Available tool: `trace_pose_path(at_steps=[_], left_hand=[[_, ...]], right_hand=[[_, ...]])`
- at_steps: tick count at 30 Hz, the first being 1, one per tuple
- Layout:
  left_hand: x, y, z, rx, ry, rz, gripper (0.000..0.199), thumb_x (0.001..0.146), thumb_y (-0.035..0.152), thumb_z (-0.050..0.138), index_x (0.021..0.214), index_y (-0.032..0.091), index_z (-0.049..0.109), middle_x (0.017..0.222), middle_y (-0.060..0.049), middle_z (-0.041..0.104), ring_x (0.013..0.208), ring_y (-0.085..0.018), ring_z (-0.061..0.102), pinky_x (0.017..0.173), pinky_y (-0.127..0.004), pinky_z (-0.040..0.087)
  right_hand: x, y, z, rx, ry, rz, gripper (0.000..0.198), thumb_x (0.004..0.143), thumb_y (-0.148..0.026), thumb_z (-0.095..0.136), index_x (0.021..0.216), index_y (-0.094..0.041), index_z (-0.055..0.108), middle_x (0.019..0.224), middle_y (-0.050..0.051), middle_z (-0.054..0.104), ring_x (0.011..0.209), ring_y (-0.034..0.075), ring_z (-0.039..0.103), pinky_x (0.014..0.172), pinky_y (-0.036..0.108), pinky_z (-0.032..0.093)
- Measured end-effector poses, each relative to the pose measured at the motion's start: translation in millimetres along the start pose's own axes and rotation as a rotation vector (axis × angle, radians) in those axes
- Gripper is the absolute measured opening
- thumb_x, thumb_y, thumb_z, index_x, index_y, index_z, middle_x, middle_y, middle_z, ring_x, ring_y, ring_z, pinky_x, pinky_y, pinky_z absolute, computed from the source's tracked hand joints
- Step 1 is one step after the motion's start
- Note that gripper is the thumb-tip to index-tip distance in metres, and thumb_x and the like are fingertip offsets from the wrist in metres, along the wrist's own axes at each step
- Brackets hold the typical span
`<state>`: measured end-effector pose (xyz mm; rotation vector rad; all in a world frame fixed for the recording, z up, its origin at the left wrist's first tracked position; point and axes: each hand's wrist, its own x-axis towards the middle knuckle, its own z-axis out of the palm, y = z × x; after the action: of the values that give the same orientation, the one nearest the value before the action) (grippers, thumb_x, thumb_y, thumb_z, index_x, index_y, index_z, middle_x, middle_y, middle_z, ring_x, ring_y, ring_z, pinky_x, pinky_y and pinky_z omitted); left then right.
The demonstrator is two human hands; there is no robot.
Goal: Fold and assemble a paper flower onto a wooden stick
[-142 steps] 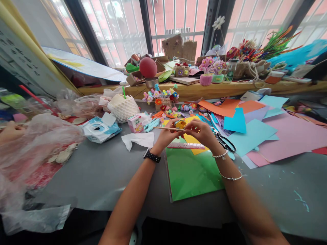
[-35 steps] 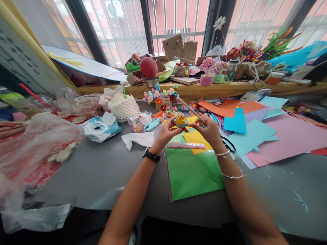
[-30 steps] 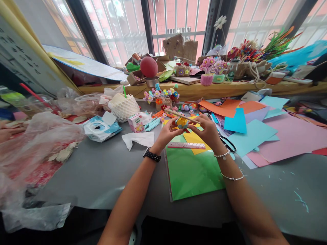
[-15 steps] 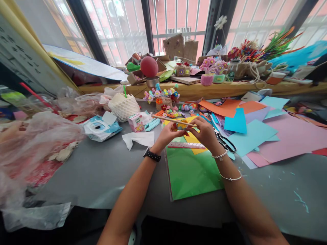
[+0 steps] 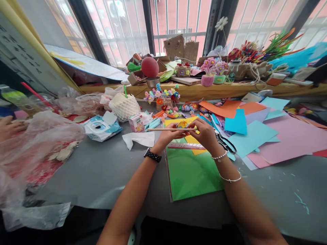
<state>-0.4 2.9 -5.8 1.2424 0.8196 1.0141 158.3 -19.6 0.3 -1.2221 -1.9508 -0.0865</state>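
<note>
My right hand (image 5: 205,133) pinches one end of a thin wooden stick (image 5: 159,129), which lies nearly level and points left across my left fingers. Curled in my left hand (image 5: 166,136) is a small yellow and blue paper piece (image 5: 182,124); fingers and stick hide part of it, and its exact shape cannot be made out. Both hands are raised over a green sheet (image 5: 192,173) in a clear sleeve. Beneath them lie yellow paper (image 5: 199,151) and a pink patterned ruler (image 5: 185,145). Black-handled scissors (image 5: 226,143) rest just right of my right hand.
Coloured paper (image 5: 293,132) spreads over the right side. A wipes packet (image 5: 102,126), a small pink box (image 5: 136,123) and a netted white fruit (image 5: 124,107) stand left. Plastic bags (image 5: 51,143) cover the far left, where another person's hand (image 5: 9,128) shows. Pompom flowers (image 5: 163,95) stand behind.
The stick has swung from a slant to nearly level, its left end dropping. My hands stay almost in place. Another person's hand shows more clearly at the left edge.
</note>
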Motion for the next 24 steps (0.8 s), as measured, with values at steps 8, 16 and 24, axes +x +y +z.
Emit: trace_pose_path(at_steps=[8,16,24], left_hand=[[-2,3,1,0.044,0.018,0.054,0.051,0.059,0.022,0.072,0.104,0.014,0.050,0.090,-0.006,0.062,0.074,-0.013,0.063,0.070,-0.027,0.051],[-1,3,-2,0.001,0.022,0.082,0.058,0.058,0.018,0.072,0.109,0.015,0.045,0.094,-0.008,0.062,0.078,-0.014,0.063,0.073,-0.028,0.050],[-3,8,-2,-0.029,0.026,0.118,0.062,0.061,0.021,0.071,0.115,0.018,0.041,0.097,-0.007,0.061,0.074,-0.013,0.063,0.071,-0.029,0.052]], right_hand=[[0,-3,-2,-0.086,0.000,-0.011,0.012,0.079,-0.024,0.048,0.076,-0.019,0.059,0.080,0.005,0.059,0.066,0.013,0.055,0.054,0.024,0.039],[0,-4,-5,0.035,0.082,-0.008,0.014,0.081,-0.028,0.047,0.082,-0.021,0.060,0.080,0.004,0.057,0.070,0.014,0.054,0.059,0.027,0.042],[2,3,-12,0.115,0.111,0.036,0.021,0.077,-0.033,0.055,0.094,-0.022,0.060,0.082,0.005,0.054,0.073,0.016,0.052,0.057,0.027,0.043]])
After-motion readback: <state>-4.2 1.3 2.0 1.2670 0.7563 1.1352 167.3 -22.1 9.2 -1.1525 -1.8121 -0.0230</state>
